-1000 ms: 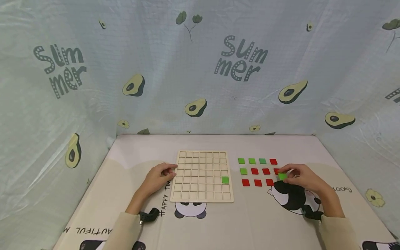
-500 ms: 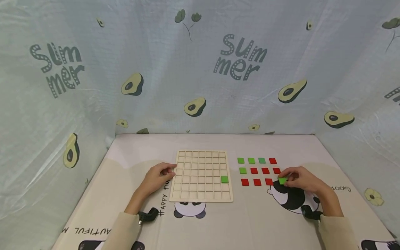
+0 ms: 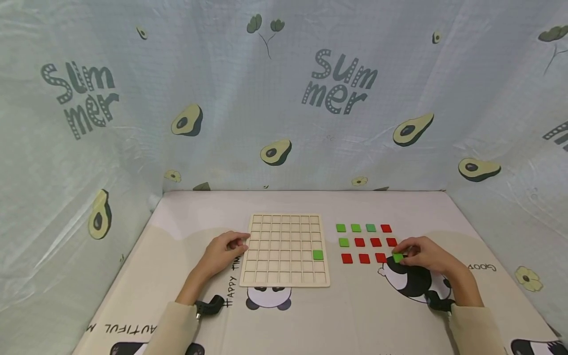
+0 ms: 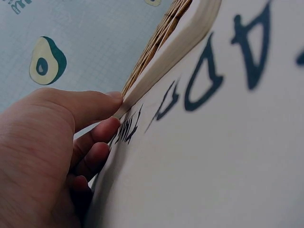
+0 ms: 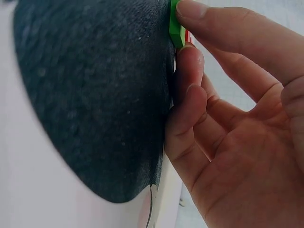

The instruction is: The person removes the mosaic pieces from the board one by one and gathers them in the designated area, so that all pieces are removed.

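Observation:
My right hand [image 3: 423,252] pinches a small green square tile [image 3: 397,257] between thumb and fingertip, just right of the loose tiles. In the right wrist view the green tile [image 5: 177,29] shows edge-on at the fingertips, low over the cloth's black print. My left hand [image 3: 225,251] lies at the left edge of a pale wooden grid board [image 3: 285,284]. Close up, fingertips of the left hand [image 4: 42,142] touch the board's side [image 4: 166,66], with the other fingers loosely bent. One green tile [image 3: 318,255] sits in a cell near the board's right side.
Right of the board lie loose tiles in rows: several green, including a green tile [image 3: 340,228], a darker teal-green tile [image 3: 370,228], and several red, including a red tile [image 3: 364,259]. A printed cloth [image 3: 346,315] covers the table, with a patterned curtain [image 3: 230,98] behind.
The green tile in my right hand has tilted and come slightly lower and nearer me. My left hand stays at the board's edge.

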A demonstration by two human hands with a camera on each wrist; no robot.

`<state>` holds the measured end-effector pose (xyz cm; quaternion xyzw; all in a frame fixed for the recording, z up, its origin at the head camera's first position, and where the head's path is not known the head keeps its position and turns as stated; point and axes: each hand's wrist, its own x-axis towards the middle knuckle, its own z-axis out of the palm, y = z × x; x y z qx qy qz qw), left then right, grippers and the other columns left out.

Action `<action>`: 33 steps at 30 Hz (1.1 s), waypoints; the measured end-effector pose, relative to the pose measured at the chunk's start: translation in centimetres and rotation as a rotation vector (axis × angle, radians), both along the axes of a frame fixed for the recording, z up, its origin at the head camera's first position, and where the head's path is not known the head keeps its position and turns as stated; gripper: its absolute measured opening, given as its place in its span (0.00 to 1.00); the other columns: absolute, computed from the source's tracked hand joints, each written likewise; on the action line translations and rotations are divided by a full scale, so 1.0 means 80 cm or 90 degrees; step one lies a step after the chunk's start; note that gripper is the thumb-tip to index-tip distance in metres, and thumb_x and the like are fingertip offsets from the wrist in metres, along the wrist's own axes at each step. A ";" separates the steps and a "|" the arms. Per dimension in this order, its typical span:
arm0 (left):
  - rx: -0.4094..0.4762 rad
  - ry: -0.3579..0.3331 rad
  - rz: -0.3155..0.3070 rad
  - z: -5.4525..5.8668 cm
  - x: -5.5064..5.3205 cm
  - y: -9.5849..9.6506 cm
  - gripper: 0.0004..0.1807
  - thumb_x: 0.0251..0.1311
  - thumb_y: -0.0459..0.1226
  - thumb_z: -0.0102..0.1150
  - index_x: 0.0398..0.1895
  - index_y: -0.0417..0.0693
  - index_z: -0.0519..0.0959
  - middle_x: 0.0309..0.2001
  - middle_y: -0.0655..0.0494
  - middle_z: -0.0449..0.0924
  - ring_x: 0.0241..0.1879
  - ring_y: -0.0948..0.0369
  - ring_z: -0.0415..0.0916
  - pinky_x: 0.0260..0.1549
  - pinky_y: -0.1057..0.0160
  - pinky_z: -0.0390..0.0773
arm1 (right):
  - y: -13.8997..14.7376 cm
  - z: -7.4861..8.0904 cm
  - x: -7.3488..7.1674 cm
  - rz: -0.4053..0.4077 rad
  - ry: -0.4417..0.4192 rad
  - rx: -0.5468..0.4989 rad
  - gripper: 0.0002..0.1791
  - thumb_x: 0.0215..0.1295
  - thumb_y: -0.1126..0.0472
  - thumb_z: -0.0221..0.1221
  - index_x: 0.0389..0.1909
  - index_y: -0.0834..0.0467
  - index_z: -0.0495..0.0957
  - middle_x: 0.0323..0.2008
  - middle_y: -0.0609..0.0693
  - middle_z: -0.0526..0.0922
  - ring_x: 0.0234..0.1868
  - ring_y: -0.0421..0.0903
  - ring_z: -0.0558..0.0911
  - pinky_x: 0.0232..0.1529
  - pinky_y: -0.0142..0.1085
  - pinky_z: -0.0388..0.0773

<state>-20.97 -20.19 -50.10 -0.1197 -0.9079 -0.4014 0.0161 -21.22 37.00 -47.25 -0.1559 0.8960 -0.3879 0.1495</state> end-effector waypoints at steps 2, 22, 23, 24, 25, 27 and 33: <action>-0.001 0.001 0.000 0.000 0.000 0.000 0.19 0.66 0.40 0.67 0.59 0.47 0.84 0.39 0.59 0.80 0.38 0.63 0.72 0.40 0.67 0.73 | 0.000 0.000 0.000 0.004 0.001 -0.006 0.15 0.63 0.67 0.67 0.50 0.66 0.84 0.44 0.59 0.85 0.35 0.40 0.76 0.34 0.31 0.79; -0.006 0.001 0.004 0.001 -0.002 0.002 0.19 0.66 0.41 0.67 0.60 0.48 0.84 0.40 0.59 0.81 0.38 0.62 0.73 0.41 0.66 0.73 | 0.000 0.008 -0.003 0.028 0.012 -0.015 0.14 0.65 0.67 0.65 0.51 0.65 0.83 0.44 0.58 0.84 0.37 0.39 0.77 0.40 0.30 0.78; -0.005 0.001 0.004 0.001 -0.002 0.001 0.19 0.66 0.41 0.67 0.59 0.48 0.84 0.40 0.59 0.81 0.38 0.62 0.73 0.41 0.66 0.73 | 0.000 0.008 -0.003 0.027 0.014 -0.013 0.14 0.65 0.66 0.65 0.51 0.65 0.83 0.44 0.58 0.84 0.37 0.39 0.77 0.40 0.30 0.78; -0.004 0.003 0.005 0.001 -0.002 0.001 0.19 0.66 0.41 0.67 0.59 0.48 0.84 0.40 0.59 0.81 0.38 0.62 0.73 0.41 0.66 0.73 | 0.000 0.008 -0.003 0.022 0.015 -0.010 0.14 0.66 0.66 0.65 0.51 0.65 0.83 0.44 0.57 0.84 0.37 0.39 0.77 0.40 0.30 0.78; -0.003 0.002 0.005 0.001 -0.002 0.001 0.19 0.66 0.41 0.67 0.59 0.48 0.84 0.40 0.59 0.81 0.38 0.63 0.73 0.41 0.66 0.73 | 0.000 0.008 -0.002 0.018 0.017 -0.007 0.14 0.66 0.65 0.65 0.51 0.65 0.83 0.44 0.57 0.83 0.38 0.39 0.78 0.40 0.30 0.79; -0.003 0.003 0.004 0.001 -0.001 0.001 0.19 0.66 0.40 0.67 0.59 0.47 0.84 0.40 0.58 0.81 0.38 0.63 0.73 0.40 0.67 0.73 | 0.000 0.008 -0.001 0.005 0.018 -0.001 0.14 0.67 0.64 0.65 0.52 0.64 0.82 0.44 0.57 0.83 0.38 0.40 0.78 0.40 0.31 0.79; -0.004 0.000 0.005 0.000 -0.001 0.000 0.19 0.66 0.39 0.68 0.59 0.47 0.84 0.39 0.59 0.81 0.37 0.64 0.72 0.40 0.67 0.73 | -0.003 0.010 0.000 -0.038 0.012 -0.001 0.15 0.69 0.63 0.63 0.53 0.63 0.81 0.46 0.58 0.82 0.41 0.44 0.80 0.39 0.33 0.80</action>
